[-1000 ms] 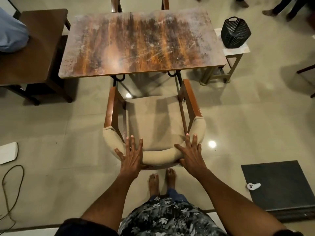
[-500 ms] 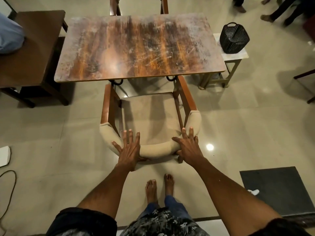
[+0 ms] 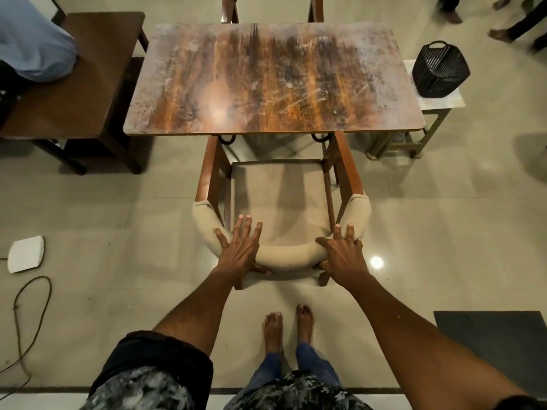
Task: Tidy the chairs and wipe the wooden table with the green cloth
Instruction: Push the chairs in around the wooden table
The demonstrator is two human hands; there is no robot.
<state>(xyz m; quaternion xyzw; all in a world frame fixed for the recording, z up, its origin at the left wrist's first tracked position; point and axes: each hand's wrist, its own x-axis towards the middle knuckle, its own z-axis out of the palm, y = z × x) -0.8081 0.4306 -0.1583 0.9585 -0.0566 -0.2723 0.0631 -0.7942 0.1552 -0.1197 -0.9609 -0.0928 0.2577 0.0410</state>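
Observation:
A beige padded chair (image 3: 281,196) with brown wooden arms stands in front of me, its front tucked under the near edge of the worn wooden table (image 3: 272,78). My left hand (image 3: 241,250) grips the curved backrest on its left part, fingers over the top and thumb beneath. On the right end of that backrest, my right hand (image 3: 343,255) holds it the same way. A second chair (image 3: 272,8) shows its wooden frame beyond the table's far edge. No green cloth is in view.
A darker wooden table (image 3: 74,93) stands at the left with a blue-clad person (image 3: 32,42) at it. A black basket (image 3: 439,69) sits on a small stool at the right. A white pad (image 3: 26,254) and cable lie on the floor left; a dark mat (image 3: 497,341) lies right.
The chair has slid forward, so its arms now reach under the table edge. Both hands stayed on the backrest and moved with it.

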